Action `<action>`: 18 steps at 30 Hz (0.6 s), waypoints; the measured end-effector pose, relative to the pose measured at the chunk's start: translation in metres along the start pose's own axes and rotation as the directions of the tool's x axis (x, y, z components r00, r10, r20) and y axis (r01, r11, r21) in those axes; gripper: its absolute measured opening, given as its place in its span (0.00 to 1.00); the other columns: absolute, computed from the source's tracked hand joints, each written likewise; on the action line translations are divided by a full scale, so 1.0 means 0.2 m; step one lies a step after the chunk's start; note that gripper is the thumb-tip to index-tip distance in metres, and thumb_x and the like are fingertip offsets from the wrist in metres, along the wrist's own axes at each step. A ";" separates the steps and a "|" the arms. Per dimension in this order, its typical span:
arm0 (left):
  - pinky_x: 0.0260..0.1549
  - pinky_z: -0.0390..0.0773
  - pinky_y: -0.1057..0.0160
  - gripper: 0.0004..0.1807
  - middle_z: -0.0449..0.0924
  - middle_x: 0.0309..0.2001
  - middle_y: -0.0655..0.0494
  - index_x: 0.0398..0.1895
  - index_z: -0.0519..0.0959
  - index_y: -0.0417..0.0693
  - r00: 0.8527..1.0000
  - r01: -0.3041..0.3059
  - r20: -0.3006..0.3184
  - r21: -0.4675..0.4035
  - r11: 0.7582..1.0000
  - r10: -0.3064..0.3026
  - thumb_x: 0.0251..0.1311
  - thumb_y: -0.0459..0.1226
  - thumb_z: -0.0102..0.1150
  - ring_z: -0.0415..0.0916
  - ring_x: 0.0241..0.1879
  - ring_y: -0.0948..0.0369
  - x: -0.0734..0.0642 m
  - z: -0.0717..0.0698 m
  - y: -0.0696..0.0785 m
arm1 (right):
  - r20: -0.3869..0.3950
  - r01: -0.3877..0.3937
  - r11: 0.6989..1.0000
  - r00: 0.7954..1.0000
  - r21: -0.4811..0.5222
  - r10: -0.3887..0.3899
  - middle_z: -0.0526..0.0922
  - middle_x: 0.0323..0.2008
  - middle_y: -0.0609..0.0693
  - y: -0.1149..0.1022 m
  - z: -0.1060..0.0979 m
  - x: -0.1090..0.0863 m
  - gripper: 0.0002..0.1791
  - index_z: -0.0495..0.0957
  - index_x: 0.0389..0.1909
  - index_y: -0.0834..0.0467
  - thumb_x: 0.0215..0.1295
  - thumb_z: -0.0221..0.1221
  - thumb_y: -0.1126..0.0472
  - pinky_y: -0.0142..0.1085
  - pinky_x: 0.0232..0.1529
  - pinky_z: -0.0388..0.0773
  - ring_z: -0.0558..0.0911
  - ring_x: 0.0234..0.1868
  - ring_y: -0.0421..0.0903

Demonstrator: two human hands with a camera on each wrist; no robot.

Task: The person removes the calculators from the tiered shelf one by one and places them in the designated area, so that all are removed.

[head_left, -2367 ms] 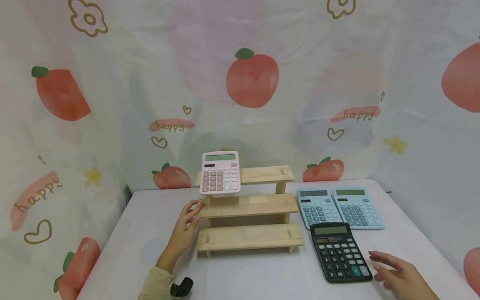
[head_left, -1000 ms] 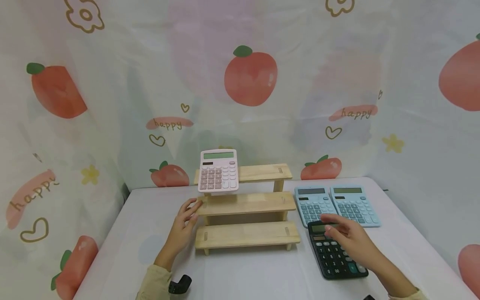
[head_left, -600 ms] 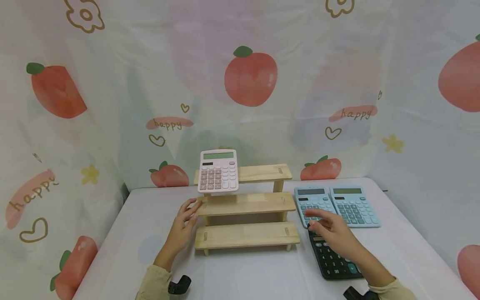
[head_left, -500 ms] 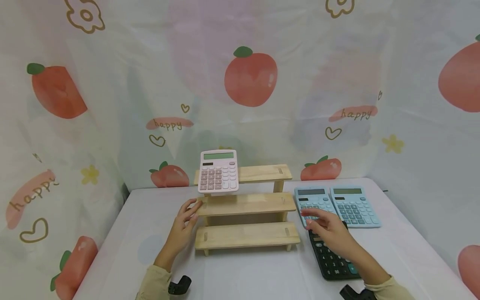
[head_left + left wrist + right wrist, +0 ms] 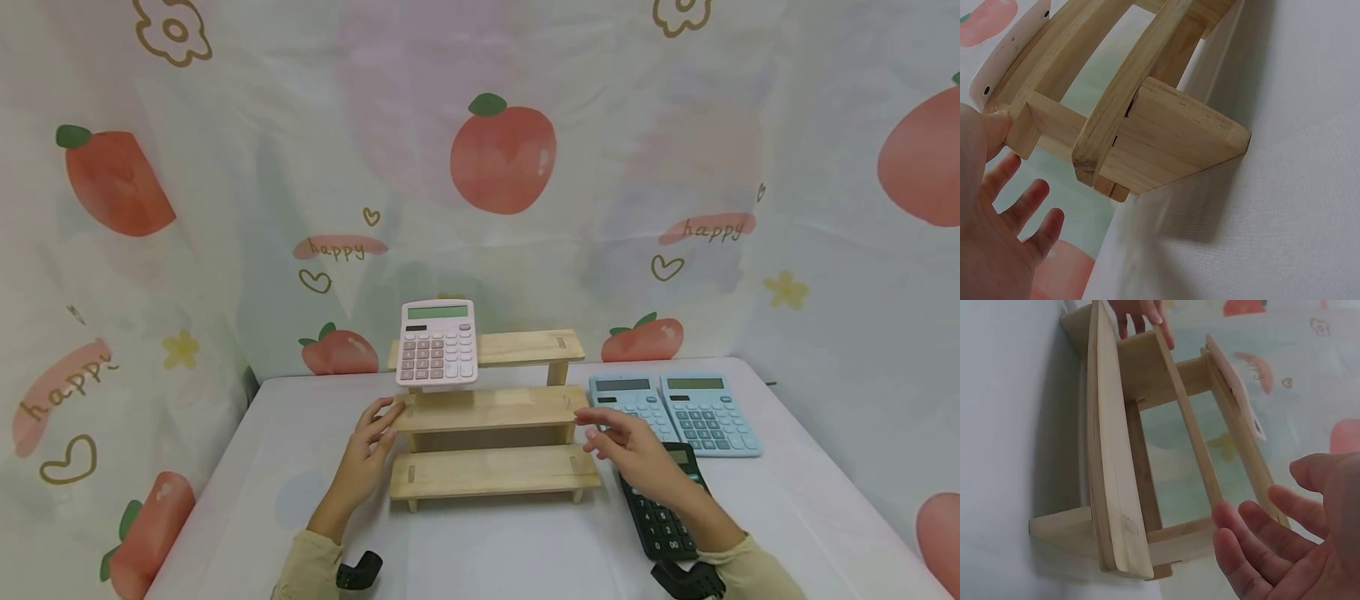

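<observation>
A three-tier wooden display stand (image 5: 495,408) sits mid-table. My left hand (image 5: 363,458) holds the left end of its middle shelf between thumb and forefinger; in the left wrist view the other fingers spread below the thumb (image 5: 997,131). My right hand (image 5: 637,450) is at the right end of that shelf, fingers loosely bent and thumb apart; in the right wrist view a fingertip (image 5: 1225,515) meets or nearly meets the shelf's end. A pink calculator (image 5: 437,343) leans upright on the top tier's left side. Under my right forearm lies a black calculator (image 5: 660,525), partly hidden.
Two light blue calculators (image 5: 711,417) lie side by side at the back right, the left one partly behind my right hand. A printed cloth backdrop (image 5: 502,275) closes off the table's back and sides. White table surface (image 5: 487,550) shows in front of the stand.
My right hand has moved left, from beside the black calculator, across it, to the right end of the middle shelf. My left hand stays at the shelf's left end.
</observation>
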State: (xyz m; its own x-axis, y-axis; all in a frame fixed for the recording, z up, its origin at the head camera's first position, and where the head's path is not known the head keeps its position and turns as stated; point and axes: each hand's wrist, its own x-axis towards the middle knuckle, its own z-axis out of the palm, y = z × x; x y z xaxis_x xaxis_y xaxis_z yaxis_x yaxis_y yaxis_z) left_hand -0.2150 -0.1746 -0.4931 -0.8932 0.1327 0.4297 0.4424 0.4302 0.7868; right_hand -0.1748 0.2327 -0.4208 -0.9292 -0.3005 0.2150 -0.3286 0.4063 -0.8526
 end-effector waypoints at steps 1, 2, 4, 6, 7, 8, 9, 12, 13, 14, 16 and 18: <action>0.55 0.74 0.50 0.22 0.64 0.74 0.43 0.70 0.73 0.43 1.000 0.000 0.000 -0.001 1.000 0.000 0.76 0.35 0.49 0.68 0.65 0.45 0.00 0.00 0.00 | 0.002 0.001 1.000 1.000 0.001 -0.001 0.79 0.59 0.70 0.00 0.00 0.01 0.20 0.73 0.64 0.69 0.76 0.53 0.64 0.35 0.40 0.83 0.86 0.40 0.46; 0.55 0.74 0.50 0.22 0.64 0.74 0.43 0.70 0.73 0.43 1.000 0.001 -0.001 0.000 1.000 -0.001 0.76 0.35 0.49 0.68 0.65 0.45 0.00 0.00 0.00 | 0.004 0.003 1.000 1.000 0.001 -0.003 0.79 0.58 0.70 0.00 0.01 0.01 0.20 0.73 0.64 0.69 0.76 0.53 0.64 0.35 0.40 0.83 0.86 0.40 0.47; 0.55 0.74 0.51 0.22 0.64 0.74 0.43 0.70 0.73 0.43 1.000 0.000 -0.001 0.002 1.000 0.000 0.76 0.35 0.49 0.68 0.65 0.45 0.00 0.00 0.00 | 0.006 0.003 1.000 1.000 -0.001 -0.003 0.79 0.58 0.70 0.00 0.02 0.02 0.20 0.73 0.64 0.69 0.76 0.53 0.64 0.36 0.40 0.83 0.85 0.39 0.47; 0.55 0.75 0.51 0.22 0.64 0.73 0.42 0.69 0.73 0.43 1.000 -0.002 -0.003 0.002 1.000 0.002 0.75 0.34 0.50 0.68 0.65 0.45 0.00 0.00 0.00 | 0.008 0.004 1.000 1.000 -0.004 -0.004 0.79 0.58 0.70 0.00 0.02 0.03 0.20 0.73 0.63 0.69 0.76 0.53 0.64 0.36 0.40 0.83 0.85 0.39 0.48; 0.54 0.74 0.51 0.22 0.64 0.73 0.42 0.69 0.73 0.43 1.000 -0.002 -0.002 0.002 1.000 0.002 0.75 0.34 0.50 0.68 0.65 0.45 0.00 0.00 0.00 | 0.009 0.006 1.000 1.000 -0.005 -0.006 0.79 0.58 0.70 0.00 0.03 0.03 0.20 0.73 0.63 0.69 0.76 0.53 0.64 0.36 0.40 0.83 0.85 0.39 0.48; 0.54 0.74 0.52 0.22 0.64 0.73 0.42 0.69 0.73 0.42 1.000 -0.002 -0.002 0.002 1.000 0.002 0.75 0.34 0.50 0.68 0.65 0.45 0.00 0.00 0.00 | 0.009 0.009 1.000 1.000 -0.004 -0.009 0.79 0.58 0.70 0.00 0.03 0.04 0.19 0.73 0.63 0.69 0.76 0.53 0.64 0.36 0.40 0.83 0.85 0.39 0.47; 0.54 0.74 0.52 0.22 0.64 0.73 0.41 0.69 0.74 0.42 1.000 -0.002 -0.002 0.002 1.000 0.002 0.75 0.34 0.50 0.68 0.65 0.45 0.00 0.00 0.00 | 0.009 0.013 1.000 1.000 0.000 -0.013 0.79 0.57 0.70 0.00 0.04 0.04 0.19 0.73 0.63 0.69 0.76 0.53 0.65 0.36 0.40 0.83 0.85 0.39 0.47; 0.54 0.74 0.52 0.22 0.64 0.73 0.39 0.69 0.74 0.42 1.000 -0.002 -0.002 -0.001 1.000 0.002 0.75 0.34 0.50 0.68 0.65 0.45 0.01 0.00 -0.01 | 0.010 0.027 1.000 1.000 0.013 -0.027 0.80 0.57 0.70 -0.01 0.05 0.06 0.19 0.73 0.63 0.70 0.76 0.53 0.66 0.36 0.39 0.83 0.85 0.39 0.43; 0.54 0.74 0.52 0.22 0.64 0.73 0.39 0.69 0.74 0.42 1.000 -0.006 -0.003 0.000 1.000 0.006 0.75 0.34 0.50 0.67 0.65 0.45 0.01 0.00 -0.01 | 0.012 0.029 0.999 1.000 0.015 -0.029 0.80 0.57 0.70 -0.01 0.05 0.06 0.20 0.73 0.63 0.70 0.75 0.53 0.65 0.36 0.39 0.83 0.85 0.39 0.41; 0.54 0.74 0.53 0.22 0.64 0.73 0.38 0.69 0.74 0.41 1.000 -0.010 -0.004 0.002 1.000 0.010 0.75 0.34 0.50 0.68 0.65 0.44 0.01 0.00 -0.01 | 0.012 0.030 0.999 0.999 0.017 -0.030 0.79 0.57 0.71 -0.01 0.06 0.07 0.20 0.73 0.63 0.69 0.75 0.54 0.65 0.35 0.39 0.83 0.85 0.39 0.40; 0.54 0.75 0.53 0.22 0.64 0.73 0.38 0.69 0.74 0.41 1.000 -0.017 -0.007 0.005 1.000 0.017 0.75 0.33 0.51 0.68 0.64 0.44 0.01 0.00 -0.01 | 0.013 0.033 0.999 0.999 0.023 -0.033 0.80 0.58 0.70 -0.02 0.07 0.08 0.20 0.73 0.64 0.70 0.75 0.54 0.64 0.36 0.39 0.83 0.84 0.39 0.36; 0.54 0.75 0.53 0.22 0.65 0.73 0.39 0.69 0.74 0.41 1.000 -0.020 -0.011 0.007 1.000 0.020 0.75 0.33 0.51 0.68 0.64 0.45 0.00 0.00 -0.01 | 0.019 0.035 0.999 0.999 0.026 -0.035 0.79 0.58 0.70 -0.02 0.08 0.10 0.21 0.72 0.64 0.70 0.76 0.54 0.63 0.36 0.40 0.83 0.84 0.39 0.33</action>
State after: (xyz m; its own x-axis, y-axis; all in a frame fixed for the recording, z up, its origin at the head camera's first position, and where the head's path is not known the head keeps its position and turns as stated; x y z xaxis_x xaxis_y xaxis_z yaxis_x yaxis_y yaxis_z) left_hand -0.2168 -0.1750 -0.4946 -0.8830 0.1320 0.4503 0.4600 0.4335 0.7749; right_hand -0.1891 0.2114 -0.4210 -0.9136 -0.3312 0.2357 -0.3562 0.3727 -0.8568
